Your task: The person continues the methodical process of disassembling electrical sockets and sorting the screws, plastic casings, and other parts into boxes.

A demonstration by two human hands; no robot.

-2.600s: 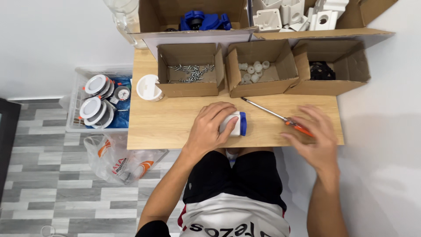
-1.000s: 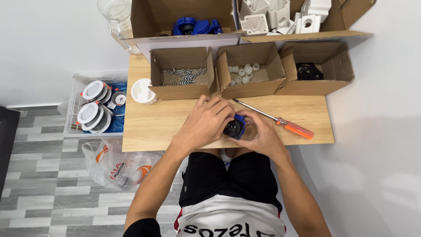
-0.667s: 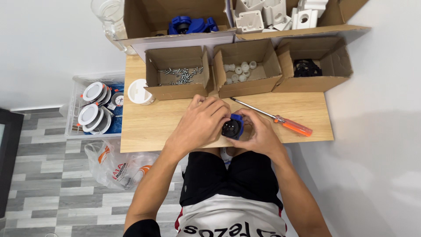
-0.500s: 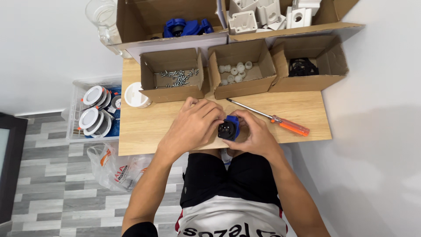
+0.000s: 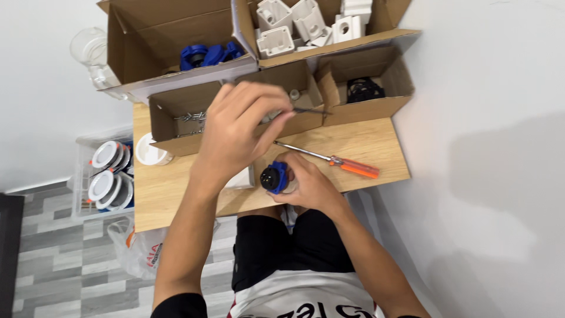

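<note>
On the wooden table (image 5: 365,141), three open cardboard boxes (image 5: 365,88) line the far edge, the screwdriver (image 5: 329,159) lying just before them.

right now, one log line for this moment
left hand: raised over screw box | right hand: holds blue plug | screwdriver: on table

The left hand (image 5: 238,132) covers most of the middle cardboard box (image 5: 294,88), hiding its contents. The right hand (image 5: 309,185) hides the back of the blue plug (image 5: 274,177). The top boxes (image 5: 170,35) are cut off by the frame's edge.
</note>
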